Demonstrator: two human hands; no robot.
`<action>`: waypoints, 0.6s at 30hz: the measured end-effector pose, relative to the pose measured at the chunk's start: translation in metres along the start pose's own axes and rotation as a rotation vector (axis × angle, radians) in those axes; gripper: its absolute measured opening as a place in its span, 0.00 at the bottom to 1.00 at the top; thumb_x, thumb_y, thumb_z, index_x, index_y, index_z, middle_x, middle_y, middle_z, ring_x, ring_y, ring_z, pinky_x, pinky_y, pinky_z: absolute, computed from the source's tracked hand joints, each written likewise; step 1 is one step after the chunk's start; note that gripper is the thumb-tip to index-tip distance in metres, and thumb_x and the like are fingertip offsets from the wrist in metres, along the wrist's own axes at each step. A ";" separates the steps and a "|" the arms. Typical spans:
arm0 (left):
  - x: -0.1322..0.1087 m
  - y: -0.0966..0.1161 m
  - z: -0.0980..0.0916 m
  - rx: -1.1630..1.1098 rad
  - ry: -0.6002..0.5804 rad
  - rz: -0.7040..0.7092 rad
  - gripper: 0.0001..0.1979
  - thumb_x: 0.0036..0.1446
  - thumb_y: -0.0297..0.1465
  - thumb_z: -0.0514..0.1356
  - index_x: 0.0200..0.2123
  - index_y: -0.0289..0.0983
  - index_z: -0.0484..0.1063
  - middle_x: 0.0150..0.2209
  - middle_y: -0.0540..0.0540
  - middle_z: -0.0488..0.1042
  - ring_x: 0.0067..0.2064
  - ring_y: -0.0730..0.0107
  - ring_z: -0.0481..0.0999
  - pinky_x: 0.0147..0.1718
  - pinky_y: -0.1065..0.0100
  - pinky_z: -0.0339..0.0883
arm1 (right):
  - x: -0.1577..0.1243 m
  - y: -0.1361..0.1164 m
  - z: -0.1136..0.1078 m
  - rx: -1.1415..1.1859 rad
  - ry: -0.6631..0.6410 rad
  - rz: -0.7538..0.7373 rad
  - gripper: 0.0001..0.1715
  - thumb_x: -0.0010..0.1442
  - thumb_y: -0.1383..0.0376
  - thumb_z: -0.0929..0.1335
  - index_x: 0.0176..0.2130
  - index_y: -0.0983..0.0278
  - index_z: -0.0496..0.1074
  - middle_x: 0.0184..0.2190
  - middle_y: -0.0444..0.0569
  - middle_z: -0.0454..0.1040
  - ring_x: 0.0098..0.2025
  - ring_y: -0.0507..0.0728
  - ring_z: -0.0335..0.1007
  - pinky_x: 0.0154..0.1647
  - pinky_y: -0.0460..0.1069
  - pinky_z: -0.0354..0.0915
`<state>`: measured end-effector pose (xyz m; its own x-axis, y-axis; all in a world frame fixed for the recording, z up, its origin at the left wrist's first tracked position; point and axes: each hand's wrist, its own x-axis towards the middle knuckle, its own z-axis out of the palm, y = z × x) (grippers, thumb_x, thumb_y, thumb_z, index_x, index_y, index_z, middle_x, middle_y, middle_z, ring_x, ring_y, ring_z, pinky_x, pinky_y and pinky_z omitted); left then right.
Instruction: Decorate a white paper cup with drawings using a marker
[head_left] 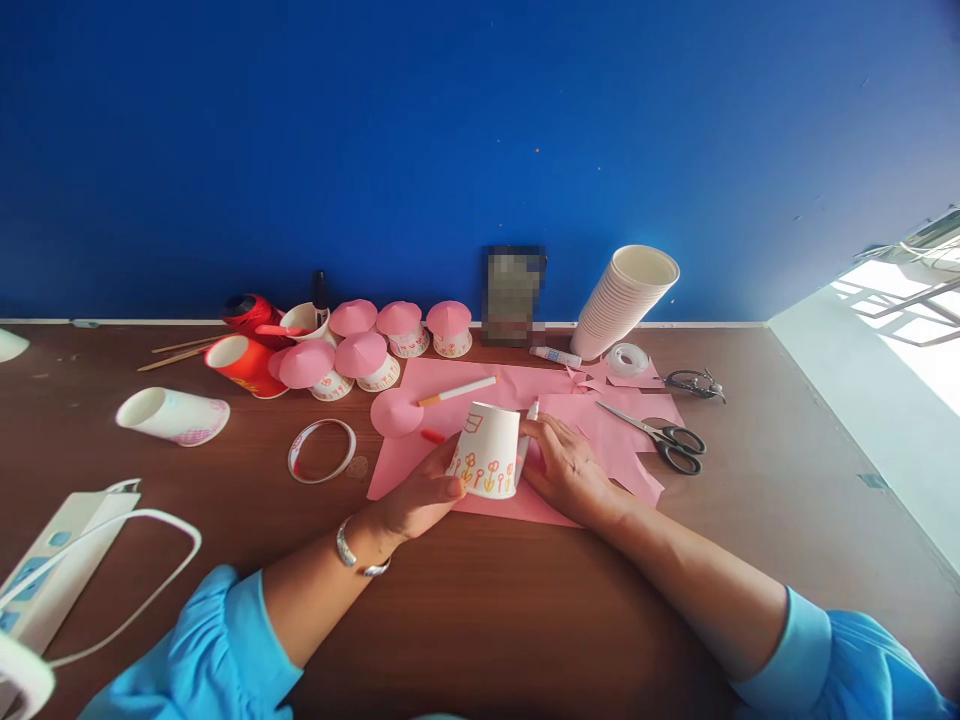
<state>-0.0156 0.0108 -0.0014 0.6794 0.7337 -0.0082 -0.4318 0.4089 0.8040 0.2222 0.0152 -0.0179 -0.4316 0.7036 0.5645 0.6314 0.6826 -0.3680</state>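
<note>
A white paper cup (pixel 491 448) is upside down, with orange flowers on yellow-green stems around its lower part and a red outline near the top. My left hand (pixel 429 490) grips it from the left side, thumb near the rim. On the right, my right hand (pixel 564 462) is closed around a white marker (pixel 533 410), only its end showing above the fingers; its tip is hidden. Pink paper (pixel 450 372) lies beneath both hands. Just beyond the cup are a pink paper cone (pixel 396 413), a white marker with an orange end (pixel 459 391) and a red cap (pixel 433 437).
Several decorated cups with pink cone tops (pixel 401 320) stand at back left, near a red cup (pixel 244 365). A tape roll (pixel 322 450) and tipped cup (pixel 172 415) lie left. Scissors (pixel 675 445), a glue tube (pixel 556 356) and a cup stack (pixel 624 300) are right.
</note>
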 end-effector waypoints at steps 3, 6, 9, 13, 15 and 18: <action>0.001 0.001 0.001 -0.002 0.025 0.008 0.27 0.58 0.48 0.71 0.56 0.41 0.81 0.58 0.35 0.83 0.68 0.37 0.74 0.70 0.41 0.59 | 0.000 0.000 0.000 -0.005 -0.003 0.002 0.13 0.68 0.70 0.67 0.51 0.59 0.64 0.40 0.53 0.80 0.37 0.62 0.78 0.39 0.54 0.75; 0.002 0.001 0.002 -0.007 0.050 0.016 0.27 0.59 0.47 0.71 0.57 0.40 0.80 0.57 0.36 0.83 0.68 0.38 0.73 0.71 0.42 0.58 | 0.001 -0.001 0.000 -0.003 -0.008 0.002 0.14 0.67 0.70 0.66 0.51 0.59 0.63 0.40 0.54 0.80 0.37 0.62 0.79 0.38 0.54 0.75; 0.003 0.001 0.002 -0.011 0.045 0.017 0.27 0.59 0.47 0.70 0.58 0.41 0.79 0.58 0.37 0.83 0.69 0.38 0.72 0.72 0.42 0.56 | 0.001 -0.002 -0.001 -0.006 -0.012 -0.002 0.15 0.66 0.72 0.66 0.51 0.59 0.63 0.40 0.53 0.80 0.37 0.62 0.79 0.37 0.54 0.74; 0.004 -0.001 0.002 -0.002 0.020 0.017 0.29 0.60 0.48 0.69 0.60 0.40 0.78 0.58 0.36 0.82 0.69 0.37 0.71 0.72 0.41 0.55 | 0.001 -0.002 -0.003 0.001 -0.019 -0.004 0.16 0.66 0.72 0.66 0.51 0.60 0.64 0.41 0.53 0.81 0.39 0.61 0.79 0.39 0.53 0.73; 0.004 0.000 0.002 -0.002 0.020 0.008 0.30 0.60 0.48 0.69 0.61 0.40 0.77 0.59 0.36 0.81 0.70 0.37 0.71 0.71 0.41 0.55 | 0.001 -0.003 -0.004 0.006 -0.026 -0.002 0.15 0.66 0.72 0.66 0.51 0.60 0.64 0.40 0.52 0.81 0.38 0.61 0.78 0.39 0.52 0.72; 0.004 0.000 0.002 -0.010 0.038 -0.014 0.32 0.59 0.48 0.71 0.63 0.41 0.75 0.60 0.37 0.81 0.69 0.37 0.71 0.70 0.42 0.57 | 0.002 -0.003 -0.005 0.000 -0.022 -0.011 0.12 0.68 0.71 0.66 0.50 0.60 0.64 0.39 0.52 0.80 0.37 0.60 0.78 0.38 0.52 0.72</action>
<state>-0.0116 0.0131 0.0000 0.6627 0.7477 -0.0420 -0.4287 0.4247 0.7974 0.2226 0.0134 -0.0124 -0.4525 0.7005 0.5519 0.6268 0.6901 -0.3619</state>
